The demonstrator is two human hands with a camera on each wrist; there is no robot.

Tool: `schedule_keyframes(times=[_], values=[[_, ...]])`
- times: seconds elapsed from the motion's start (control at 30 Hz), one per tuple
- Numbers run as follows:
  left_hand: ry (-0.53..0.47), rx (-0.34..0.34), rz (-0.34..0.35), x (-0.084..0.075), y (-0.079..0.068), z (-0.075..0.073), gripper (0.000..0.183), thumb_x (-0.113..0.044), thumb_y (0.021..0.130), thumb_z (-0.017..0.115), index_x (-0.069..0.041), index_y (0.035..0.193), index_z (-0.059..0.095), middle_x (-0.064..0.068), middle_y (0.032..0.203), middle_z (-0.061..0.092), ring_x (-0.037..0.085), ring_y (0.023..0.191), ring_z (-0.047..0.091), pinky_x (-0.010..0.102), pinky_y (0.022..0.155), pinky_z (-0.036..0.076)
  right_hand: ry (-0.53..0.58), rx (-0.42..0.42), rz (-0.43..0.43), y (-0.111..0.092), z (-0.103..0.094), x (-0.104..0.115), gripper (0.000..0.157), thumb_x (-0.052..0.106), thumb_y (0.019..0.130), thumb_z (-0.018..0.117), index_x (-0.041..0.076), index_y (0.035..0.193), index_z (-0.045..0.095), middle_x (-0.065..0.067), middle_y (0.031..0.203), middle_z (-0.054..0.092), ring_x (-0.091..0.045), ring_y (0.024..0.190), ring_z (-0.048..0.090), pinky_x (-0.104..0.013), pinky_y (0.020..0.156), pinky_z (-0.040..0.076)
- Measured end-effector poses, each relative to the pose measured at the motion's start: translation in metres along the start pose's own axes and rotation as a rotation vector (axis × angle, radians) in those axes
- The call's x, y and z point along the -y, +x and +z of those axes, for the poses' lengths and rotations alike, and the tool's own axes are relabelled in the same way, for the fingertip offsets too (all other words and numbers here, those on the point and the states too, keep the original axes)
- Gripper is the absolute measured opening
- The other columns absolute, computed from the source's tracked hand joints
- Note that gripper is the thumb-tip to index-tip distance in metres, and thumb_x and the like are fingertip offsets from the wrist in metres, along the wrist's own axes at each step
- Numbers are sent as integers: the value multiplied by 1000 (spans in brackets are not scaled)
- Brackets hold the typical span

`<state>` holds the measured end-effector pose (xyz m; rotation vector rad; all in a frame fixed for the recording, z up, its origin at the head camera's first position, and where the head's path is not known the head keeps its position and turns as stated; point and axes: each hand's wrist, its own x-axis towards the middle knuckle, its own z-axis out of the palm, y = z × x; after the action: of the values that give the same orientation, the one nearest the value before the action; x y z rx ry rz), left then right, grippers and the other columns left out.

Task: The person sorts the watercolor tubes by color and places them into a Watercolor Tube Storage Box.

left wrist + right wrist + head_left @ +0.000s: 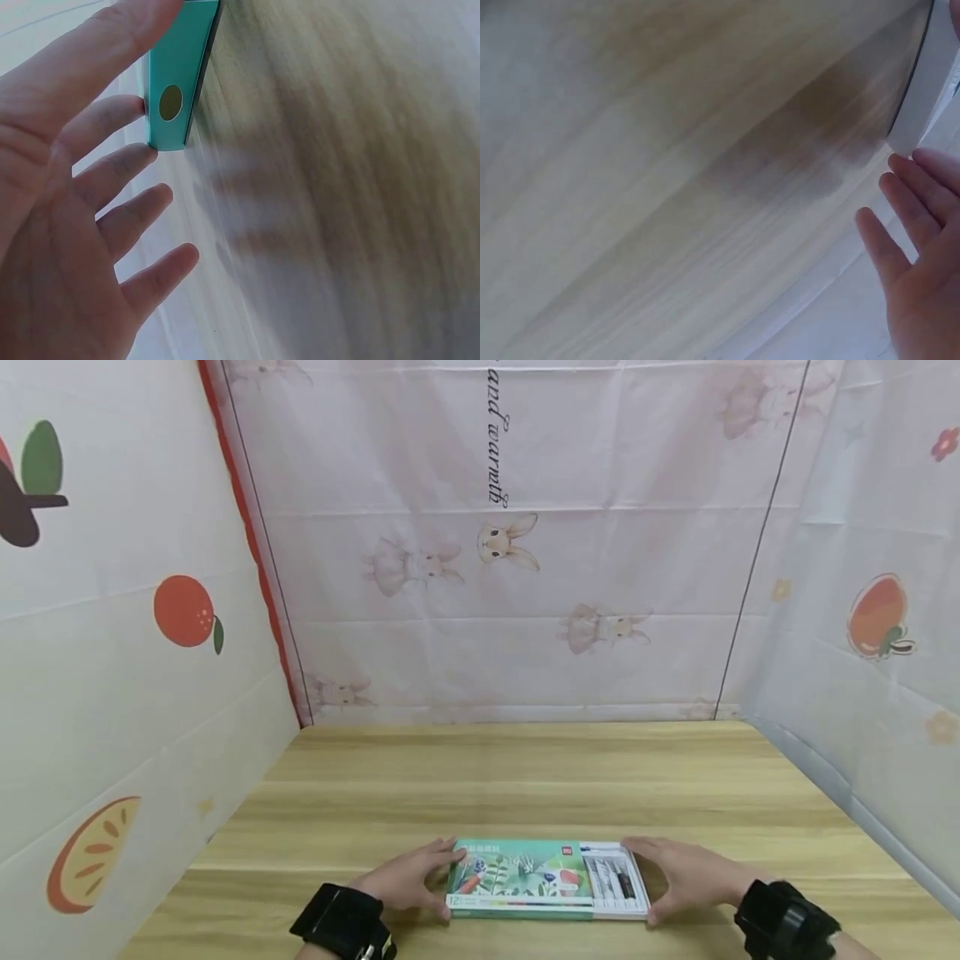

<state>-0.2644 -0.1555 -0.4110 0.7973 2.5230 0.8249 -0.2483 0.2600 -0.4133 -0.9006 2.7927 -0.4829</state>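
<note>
A flat art-supply box (521, 881) lies lengthwise on the table, its green sleeve printed with plants. At its right end shows a white tray (641, 893) with slim light items and a dark one in it. My left hand (412, 878) grips the left end, thumb at the near corner and fingers at the far one. In the left wrist view the green end (169, 75) sits between thumb and fingertips, the other fingers spread. My right hand (697, 878) holds the white end likewise. The right wrist view catches only fingers (911, 199) at its corner (911, 127).
The wood-grain table (510, 777) reaches back to a pale curtain (525, 652) with rabbit prints. Fruit-printed sheets stand at the left (135, 693) and right (862, 693). Black straps (345, 920) sit on both wrists.
</note>
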Motion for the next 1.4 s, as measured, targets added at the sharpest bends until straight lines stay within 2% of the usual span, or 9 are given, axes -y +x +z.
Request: schedule_keyframes(times=[0.2,0.3,0.67,0.87,1.17,1.4], values=[[-14,5,19,-2,-1,-3,83,-25,70,78,-4,142,43,25,157,26,46,143,19,68,111,24,61,-1,23,5,-3,0,116,54,60,77,-2,147,26,-35,143,44,-50,126,45,-68,99,40],[-7,5,16,-3,0,-4,83,-26,70,79,-5,142,43,24,157,27,45,143,19,67,111,25,56,0,17,6,-4,1,118,53,60,78,-2,148,23,-37,143,43,-51,124,46,-69,98,40],[16,8,11,-7,-1,-4,82,-24,71,78,-5,142,43,25,157,27,44,143,21,65,111,27,27,-11,-13,15,0,9,116,57,60,76,2,149,25,-33,141,47,-48,122,50,-66,96,44],[23,10,5,-8,-1,-3,81,-23,71,78,-4,142,43,25,156,28,45,142,22,65,111,28,33,0,-3,21,3,12,115,59,60,75,7,150,24,-30,143,47,-46,124,50,-65,97,44],[38,11,6,-7,0,-3,81,-23,71,78,-4,142,43,26,156,28,45,142,23,65,110,28,2,-24,-15,23,4,16,115,60,58,75,5,148,28,-31,141,49,-46,123,50,-65,97,44],[45,10,3,-7,0,-3,81,-22,70,79,-4,141,44,26,156,29,45,142,24,65,110,28,29,-15,-1,22,4,20,114,59,59,75,4,148,29,-32,141,48,-47,123,50,-67,97,43]])
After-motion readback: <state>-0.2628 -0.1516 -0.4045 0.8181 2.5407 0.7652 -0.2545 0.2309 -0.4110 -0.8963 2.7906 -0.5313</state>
